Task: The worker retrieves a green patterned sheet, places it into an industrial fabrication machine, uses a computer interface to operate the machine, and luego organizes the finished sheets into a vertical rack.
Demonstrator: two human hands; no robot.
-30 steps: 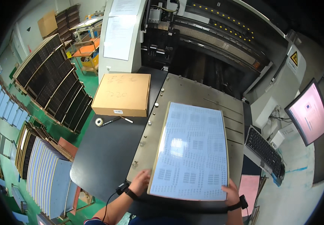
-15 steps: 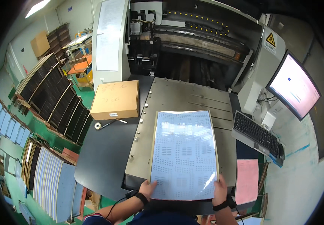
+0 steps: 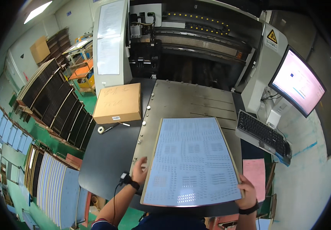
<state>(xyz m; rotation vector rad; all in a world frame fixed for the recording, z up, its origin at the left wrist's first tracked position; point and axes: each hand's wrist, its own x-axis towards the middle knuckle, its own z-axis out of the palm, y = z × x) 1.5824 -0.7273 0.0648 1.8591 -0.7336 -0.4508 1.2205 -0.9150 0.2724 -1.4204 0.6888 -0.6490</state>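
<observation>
A light blue rectangular panel (image 3: 190, 161), covered in small dark hole or pad patterns, slants over the near part of the machine's metal bed. Its near edge is closest to me, and light glints off its surface. My right hand (image 3: 246, 193) grips the right edge close to the near corner, thumb on top, its other fingers partly out of sight. Beside the left edge is my left hand (image 3: 139, 172), fingers stretched out and apart, with nothing visible in it; whether the fingertips touch the edge is hard to tell.
The flat metal bed (image 3: 180, 97) leads back to a large machine. Left stand a cardboard box (image 3: 118, 101), a tape roll (image 3: 101, 130) and a pen (image 3: 111, 127). At right are a keyboard (image 3: 263, 131), a monitor (image 3: 297, 82) and a pink sheet (image 3: 254, 178). Racked panels (image 3: 58, 188) stand far left.
The panel has come nearer and looks larger, its near edge spreading wider. My left hand has let go of the near-left corner and moved up and left. The right hand moved right, still gripping.
</observation>
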